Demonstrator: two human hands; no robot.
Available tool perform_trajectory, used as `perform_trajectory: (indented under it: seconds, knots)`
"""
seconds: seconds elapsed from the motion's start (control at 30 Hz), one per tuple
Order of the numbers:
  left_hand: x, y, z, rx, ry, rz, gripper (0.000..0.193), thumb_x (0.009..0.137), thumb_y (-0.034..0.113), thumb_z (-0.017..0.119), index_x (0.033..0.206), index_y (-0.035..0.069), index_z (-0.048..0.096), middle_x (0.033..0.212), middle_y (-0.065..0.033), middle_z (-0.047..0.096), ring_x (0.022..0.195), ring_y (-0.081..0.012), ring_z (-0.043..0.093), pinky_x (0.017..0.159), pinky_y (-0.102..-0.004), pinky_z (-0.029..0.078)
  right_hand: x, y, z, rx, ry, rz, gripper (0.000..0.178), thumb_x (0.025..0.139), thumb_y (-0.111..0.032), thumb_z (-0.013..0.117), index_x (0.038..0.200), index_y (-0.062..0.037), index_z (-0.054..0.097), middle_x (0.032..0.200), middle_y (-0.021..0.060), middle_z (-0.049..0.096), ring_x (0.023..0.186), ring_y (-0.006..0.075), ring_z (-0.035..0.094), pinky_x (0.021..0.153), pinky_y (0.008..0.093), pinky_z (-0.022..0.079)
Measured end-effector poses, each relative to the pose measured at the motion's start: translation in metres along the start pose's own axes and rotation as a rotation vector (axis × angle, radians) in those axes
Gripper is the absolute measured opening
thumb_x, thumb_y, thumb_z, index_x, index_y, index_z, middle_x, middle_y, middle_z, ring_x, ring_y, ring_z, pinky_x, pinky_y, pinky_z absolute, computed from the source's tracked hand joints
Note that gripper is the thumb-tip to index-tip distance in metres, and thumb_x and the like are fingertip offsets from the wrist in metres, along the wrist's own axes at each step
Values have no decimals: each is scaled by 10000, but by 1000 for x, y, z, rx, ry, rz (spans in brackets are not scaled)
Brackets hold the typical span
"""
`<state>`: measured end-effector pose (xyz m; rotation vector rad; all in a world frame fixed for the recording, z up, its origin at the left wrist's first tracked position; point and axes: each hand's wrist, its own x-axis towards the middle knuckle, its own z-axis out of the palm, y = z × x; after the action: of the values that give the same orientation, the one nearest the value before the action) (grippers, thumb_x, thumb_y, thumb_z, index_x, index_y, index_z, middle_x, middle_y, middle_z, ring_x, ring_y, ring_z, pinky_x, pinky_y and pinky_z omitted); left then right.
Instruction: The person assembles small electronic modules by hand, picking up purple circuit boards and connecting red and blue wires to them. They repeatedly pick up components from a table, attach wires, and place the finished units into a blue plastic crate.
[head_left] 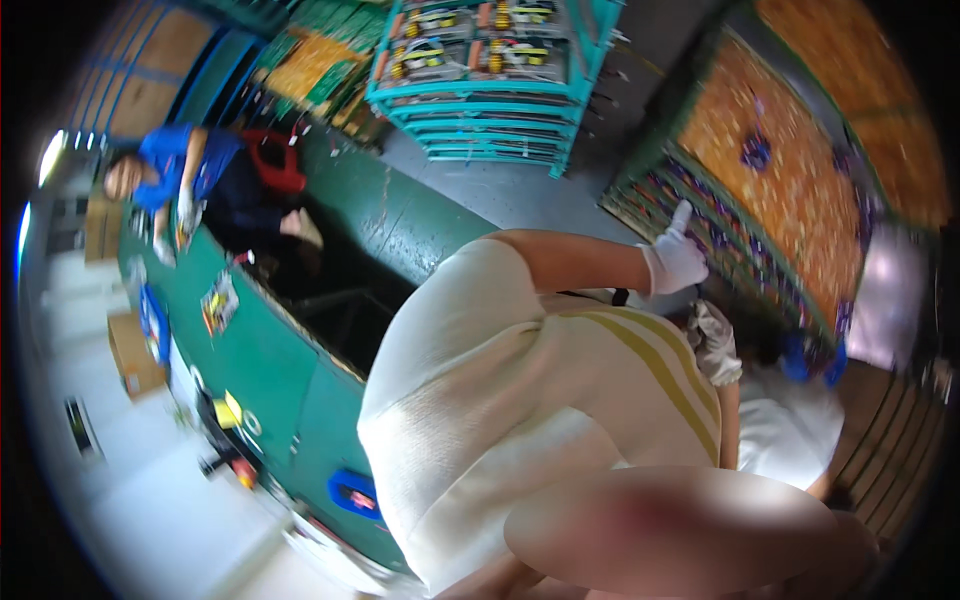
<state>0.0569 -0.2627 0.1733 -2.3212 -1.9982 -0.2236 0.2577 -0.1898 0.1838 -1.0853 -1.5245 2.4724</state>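
Observation:
Neither of my own hands can be made out. Very close, a person in a white short-sleeved shirt with yellow stripes bends across the middle; the scene appears turned on its side. That person's white-gloved hand has a finger stretched out beside the slatted side of a large rack. Their other gloved hand is lower, fingers curled, and what it holds, if anything, is hidden. A white cloth or sleeve shows below it; whose it is I cannot tell. A blurred patch covers the bottom edge.
A green workbench carries small parts and a blue tray. At its far side a person in blue sits with gloved hands on small parts. A teal rack holds assemblies with yellow pieces. An orange-brown speckled board tops the large rack.

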Motion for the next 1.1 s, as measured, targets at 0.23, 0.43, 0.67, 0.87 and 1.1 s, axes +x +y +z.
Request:
perform_trajectory:
  seconds: [0.23,0.43,0.67,0.87,1.1]
  knots:
    - [-45,40,-40,-1095,-809,207,511,825,417,590,1145,18,595,1022,-136,639,951,-258,599,813,-353,465,-89,9,35,-1780,538,-876,217,683,-167,624,887,-107,667,717,51,610,655,254,565,634,390,445]
    - [-58,70,-32,-2345,-1058,236,292,843,274,693,967,37,574,933,-73,621,876,-206,635,830,-369,507,-132,-2,78,-1420,1035,-1125,294,710,-151,630,995,-83,663,900,69,669,861,234,623,803,377,478]
    - [-69,101,-95,-1113,-545,288,297,782,264,712,884,-1,625,823,-118,653,781,-236,626,720,-300,473,-113,53,91,532,417,-843,775,840,-241,698,1416,17,248,1181,194,570,1028,244,593,917,364,474]
    - [-101,82,-91,-597,-307,305,375,682,304,807,726,3,588,673,-178,601,624,-352,580,593,-395,456,-127,60,104,-373,355,-279,816,751,-393,746,1358,35,408,1217,187,594,1112,232,574,954,323,447]
    - [-107,36,-122,-344,235,535,363,690,347,771,672,68,539,677,-130,567,695,-333,559,801,-450,440,-117,29,130,28,-123,-37,663,861,-472,626,1365,-82,443,1262,280,524,1055,379,598,836,457,527]
